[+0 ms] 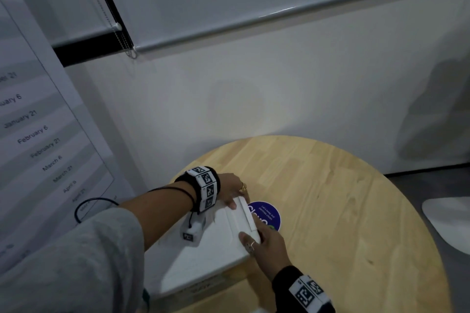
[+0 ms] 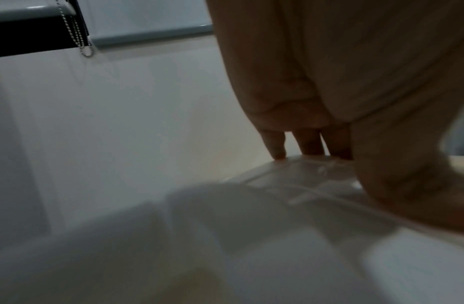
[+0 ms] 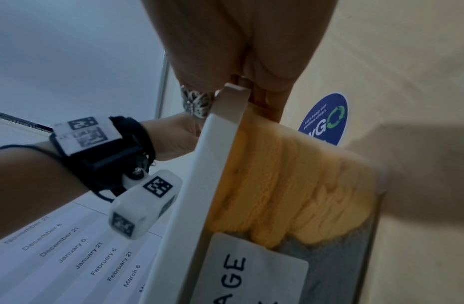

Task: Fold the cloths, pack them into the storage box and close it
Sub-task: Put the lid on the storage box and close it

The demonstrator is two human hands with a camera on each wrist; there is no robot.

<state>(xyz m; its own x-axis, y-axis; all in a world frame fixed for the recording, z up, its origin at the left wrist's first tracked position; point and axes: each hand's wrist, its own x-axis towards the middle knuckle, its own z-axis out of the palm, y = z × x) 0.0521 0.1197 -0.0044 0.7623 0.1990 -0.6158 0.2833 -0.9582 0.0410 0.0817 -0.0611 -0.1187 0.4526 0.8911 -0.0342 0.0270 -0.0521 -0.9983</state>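
Observation:
A clear storage box with a white lid (image 1: 213, 241) sits at the near left of the round wooden table (image 1: 343, 185). My left hand (image 1: 231, 190) grips the lid's far corner, thumb on top and fingers (image 2: 308, 144) pointing down over the edge. At the nearer right corner my right hand (image 1: 267, 244) grips the lid, ringed thumb on top and fingers beneath the rim. Through the box wall in the right wrist view, a folded yellow cloth (image 3: 290, 185) lies over a grey cloth (image 3: 337, 267), just under the lid (image 3: 199, 185).
A round blue sticker (image 1: 267, 213) lies on the table beside the box. A poster of dates (image 1: 38, 134) leans at the left and a white wall stands close behind. A white seat (image 1: 447, 221) is off the table's right edge. Bare wood spreads right of the box.

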